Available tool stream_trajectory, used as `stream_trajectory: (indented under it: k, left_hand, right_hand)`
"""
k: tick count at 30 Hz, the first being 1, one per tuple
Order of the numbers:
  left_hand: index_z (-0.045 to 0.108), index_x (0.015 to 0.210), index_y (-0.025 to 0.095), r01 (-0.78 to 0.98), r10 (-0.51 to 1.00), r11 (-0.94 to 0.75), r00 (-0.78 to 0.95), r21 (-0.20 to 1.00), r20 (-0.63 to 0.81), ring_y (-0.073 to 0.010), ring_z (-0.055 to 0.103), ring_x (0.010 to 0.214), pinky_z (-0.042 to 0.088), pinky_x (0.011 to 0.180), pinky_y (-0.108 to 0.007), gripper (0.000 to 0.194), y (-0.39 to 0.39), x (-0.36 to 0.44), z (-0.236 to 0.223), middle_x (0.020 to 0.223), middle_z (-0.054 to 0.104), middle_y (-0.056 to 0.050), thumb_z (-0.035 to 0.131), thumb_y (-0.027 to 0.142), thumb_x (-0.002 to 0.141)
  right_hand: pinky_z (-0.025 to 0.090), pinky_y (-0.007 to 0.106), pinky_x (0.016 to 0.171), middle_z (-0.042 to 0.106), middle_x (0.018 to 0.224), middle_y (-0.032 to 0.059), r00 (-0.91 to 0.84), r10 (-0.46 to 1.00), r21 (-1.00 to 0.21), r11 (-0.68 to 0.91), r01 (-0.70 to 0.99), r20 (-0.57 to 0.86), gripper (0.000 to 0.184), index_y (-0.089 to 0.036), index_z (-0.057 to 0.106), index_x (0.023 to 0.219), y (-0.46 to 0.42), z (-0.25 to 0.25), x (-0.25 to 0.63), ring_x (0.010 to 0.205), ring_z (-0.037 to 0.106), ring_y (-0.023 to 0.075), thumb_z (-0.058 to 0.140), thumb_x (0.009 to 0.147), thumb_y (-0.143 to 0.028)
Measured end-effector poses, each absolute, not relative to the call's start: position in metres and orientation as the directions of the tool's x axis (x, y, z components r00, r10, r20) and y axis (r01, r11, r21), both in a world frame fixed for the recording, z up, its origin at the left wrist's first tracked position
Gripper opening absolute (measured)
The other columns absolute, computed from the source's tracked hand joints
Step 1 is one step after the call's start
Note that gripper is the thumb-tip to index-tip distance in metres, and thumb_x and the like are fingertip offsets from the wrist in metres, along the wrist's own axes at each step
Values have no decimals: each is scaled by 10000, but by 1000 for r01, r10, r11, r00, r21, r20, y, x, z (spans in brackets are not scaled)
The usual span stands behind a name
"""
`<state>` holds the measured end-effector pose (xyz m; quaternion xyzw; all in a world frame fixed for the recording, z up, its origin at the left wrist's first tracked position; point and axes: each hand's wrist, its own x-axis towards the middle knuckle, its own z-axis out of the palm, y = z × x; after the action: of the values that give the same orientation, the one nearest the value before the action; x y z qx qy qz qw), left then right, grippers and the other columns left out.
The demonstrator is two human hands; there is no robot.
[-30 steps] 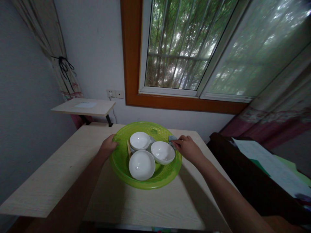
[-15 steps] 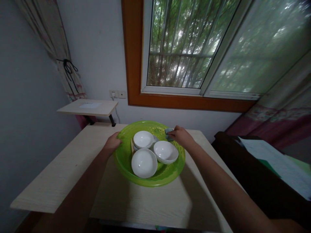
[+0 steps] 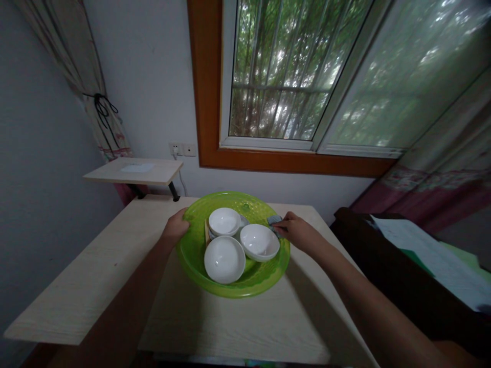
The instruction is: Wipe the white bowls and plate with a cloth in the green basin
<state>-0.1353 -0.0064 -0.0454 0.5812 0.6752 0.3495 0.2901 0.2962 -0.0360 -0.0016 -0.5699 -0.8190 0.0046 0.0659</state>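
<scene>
A wide green plastic basin (image 3: 230, 290) is on the table, with three white bowls in its middle. One bowl (image 3: 224, 221) lies toward the back left, another bowl (image 3: 260, 242) on the right and a third bowl (image 3: 224, 259) at the front. Something flat and wooden (image 3: 207, 233) shows beside the back-left bowl, mostly hidden. My left hand (image 3: 176, 226) grips the basin's left rim. Between the closed fingers of my right hand (image 3: 294, 230) is a grey-blue cloth (image 3: 274, 220), against the basin's inner right wall.
The pale wooden table (image 3: 230, 332) carries a small raised shelf (image 3: 134, 174) at the back left. A wall socket (image 3: 182, 149) with a cord sits behind it. To the right stands a dark brown piece of furniture (image 3: 345, 225) with papers (image 3: 406, 240) on it. The window (image 3: 284, 92) is behind.
My right hand has moved the cloth along the basin's inner wall, from the back right toward the right and nearer to me. My left hand still grips the left rim.
</scene>
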Motion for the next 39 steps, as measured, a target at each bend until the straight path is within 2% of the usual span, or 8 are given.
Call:
stream_trajectory:
  k: [4,9,15,22,26,33,39]
  left_hand:
    - [632,1326,238,574,991,63,-132,816,16,-240,701,997,545,824,-298,637,-7,-134,-41,1165,743,-75,606,110,702]
    - [639,1316,208,571,993,61,-117,819,8,-236,699,1009,541,835,-293,639,-10,-131,-31,1187,735,-83,598,86,690]
    - [656,1284,213,535,996,28,-86,845,21,-225,709,974,547,796,-272,614,-12,-129,-31,1149,751,-70,592,86,686]
    - [664,1282,205,521,995,-13,-80,854,64,-221,704,985,542,831,-281,642,-15,-128,-31,1197,738,-73,550,55,669]
    - [674,1261,212,533,992,28,-118,846,41,-222,702,994,539,833,-271,614,-18,-125,-26,1175,744,-56,567,70,673]
    - [685,1249,200,556,994,34,-108,831,32,-226,701,972,537,823,-273,598,-19,-123,-21,1143,752,-66,568,75,676]
    - [675,1278,205,566,995,4,-85,825,53,-228,689,1011,529,849,-281,622,-17,-126,-22,1195,734,-70,592,70,676]
  right_hand:
    - [488,311,919,639,1026,124,-348,928,-58,358,932,132,289,-257,791,1138,-27,-5,293,873,635,207,573,969,-343]
    - [442,344,967,633,1026,133,-379,912,34,379,925,157,281,-269,784,1152,-1,-3,281,999,581,250,583,964,-326]
    - [404,372,978,588,1163,139,-415,898,107,402,909,148,284,-333,762,1187,24,2,266,1047,528,265,583,967,-322]
    - [390,391,995,526,1364,138,-444,875,135,425,895,191,291,-272,766,1183,16,0,267,1107,496,287,573,964,-268]
    - [407,410,971,551,1340,154,-443,876,146,421,895,189,309,-237,767,1171,-4,3,273,1076,513,296,519,993,-286]
    - [416,398,1005,578,1298,134,-395,909,93,386,918,130,304,-247,784,1105,-35,4,289,1079,541,274,504,1002,-304]
    - [407,389,1002,577,1300,132,-392,913,136,377,916,114,282,-242,793,1072,-30,7,282,1118,497,289,531,992,-309]
